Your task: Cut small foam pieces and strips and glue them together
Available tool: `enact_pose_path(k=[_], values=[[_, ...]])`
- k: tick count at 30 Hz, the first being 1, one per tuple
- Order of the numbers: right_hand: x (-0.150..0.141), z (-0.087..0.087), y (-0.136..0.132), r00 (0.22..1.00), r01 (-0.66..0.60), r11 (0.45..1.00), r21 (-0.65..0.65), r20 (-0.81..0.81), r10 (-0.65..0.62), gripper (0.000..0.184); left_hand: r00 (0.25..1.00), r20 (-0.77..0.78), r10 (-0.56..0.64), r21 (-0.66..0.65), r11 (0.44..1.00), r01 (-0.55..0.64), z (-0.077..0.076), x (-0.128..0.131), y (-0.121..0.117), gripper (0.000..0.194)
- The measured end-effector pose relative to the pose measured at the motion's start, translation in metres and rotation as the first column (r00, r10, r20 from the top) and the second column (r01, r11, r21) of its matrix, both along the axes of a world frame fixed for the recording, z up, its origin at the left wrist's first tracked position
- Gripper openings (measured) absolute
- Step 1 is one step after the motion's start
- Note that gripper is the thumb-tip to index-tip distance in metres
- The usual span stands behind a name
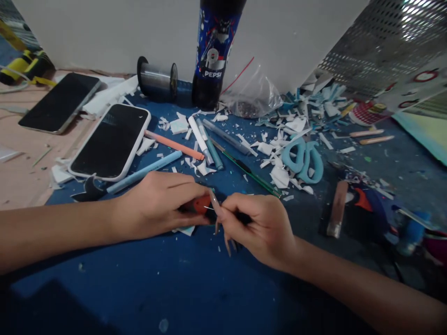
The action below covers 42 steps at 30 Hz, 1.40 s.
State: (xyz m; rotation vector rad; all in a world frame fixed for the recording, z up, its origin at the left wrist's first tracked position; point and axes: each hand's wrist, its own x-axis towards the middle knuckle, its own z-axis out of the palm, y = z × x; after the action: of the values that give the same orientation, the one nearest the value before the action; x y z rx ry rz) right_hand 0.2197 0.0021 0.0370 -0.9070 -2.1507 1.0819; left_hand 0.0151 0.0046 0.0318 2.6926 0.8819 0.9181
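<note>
My left hand (159, 204) is closed around a small orange-red and dark piece (201, 204), mostly hidden by the fingers. Opposite it, my right hand (260, 225) is pinched, thumb against forefinger. A thin, shiny needle-like sliver (208, 207) shows between the hands, pointing from the right fingertips to the orange-red piece. Whether it is a needle or a wire I cannot make out. Just beyond the hands lie a light-blue marker (146, 171), an orange marker (178, 146) and a green-handled thin tool (254, 176). A dark fin-shaped cutout (90, 190) rests beside my left wrist.
Two phones (113, 139) lie at left, and a spool of clear line (157, 80) stands behind. A Pepsi bottle (213, 60) is by the white wall, next to a plastic bag (253, 95). Blue scissors (303, 159) sit among paper scraps on the blue table surface (195, 284).
</note>
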Motion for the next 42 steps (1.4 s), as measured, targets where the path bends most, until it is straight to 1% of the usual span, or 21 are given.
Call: enact_pose_path(k=[5,8,11,15,19,23,28,33,37,42], values=[[0.000,-0.001,-0.001,0.998,0.025,0.995,0.100,0.049,-0.030,0.030,1.000,-0.028,0.006,0.018,1.000,-0.005,-0.002,0.000,-0.001,0.015],[0.000,-0.001,-0.002,0.996,0.023,0.987,0.157,0.079,-0.036,0.031,0.999,-0.044,0.009,0.007,1.000,-0.009,-0.002,-0.001,-0.001,0.011],[-0.001,-0.003,-0.002,0.995,0.013,0.974,0.225,0.089,-0.034,0.032,0.999,-0.033,0.009,0.011,1.000,-0.009,-0.003,-0.002,-0.001,0.012],[-0.002,-0.004,-0.003,0.989,0.018,0.949,0.315,0.132,-0.062,0.033,1.000,-0.005,-0.002,0.038,0.999,0.002,-0.004,0.000,-0.002,0.010],[-0.003,-0.005,-0.005,0.987,-0.004,0.908,0.420,0.147,-0.064,0.034,0.999,-0.024,0.026,0.054,0.998,-0.025,-0.004,0.002,-0.004,0.015],[-0.003,-0.006,-0.007,0.989,-0.018,0.901,0.434,0.140,-0.048,0.033,0.999,-0.049,0.020,0.083,0.996,-0.016,-0.004,0.002,-0.004,0.023],[-0.004,-0.006,-0.007,0.990,-0.008,0.920,0.392,0.136,-0.049,0.033,0.999,-0.049,0.005,0.173,0.985,0.004,-0.006,0.001,-0.004,0.021],[-0.005,-0.006,-0.008,0.990,-0.014,0.903,0.429,0.130,-0.046,0.033,0.997,-0.075,-0.003,0.260,0.965,0.022,-0.007,0.001,-0.007,0.016],[-0.004,-0.008,-0.012,0.991,-0.031,0.893,0.449,0.129,-0.031,0.034,0.993,-0.115,0.017,0.379,0.925,0.028,-0.001,0.003,-0.008,0.017],[-0.005,-0.008,-0.016,0.988,-0.014,0.863,0.505,0.140,-0.065,0.034,0.988,-0.145,0.058,0.513,0.858,0.025,0.006,0.003,-0.010,0.023]])
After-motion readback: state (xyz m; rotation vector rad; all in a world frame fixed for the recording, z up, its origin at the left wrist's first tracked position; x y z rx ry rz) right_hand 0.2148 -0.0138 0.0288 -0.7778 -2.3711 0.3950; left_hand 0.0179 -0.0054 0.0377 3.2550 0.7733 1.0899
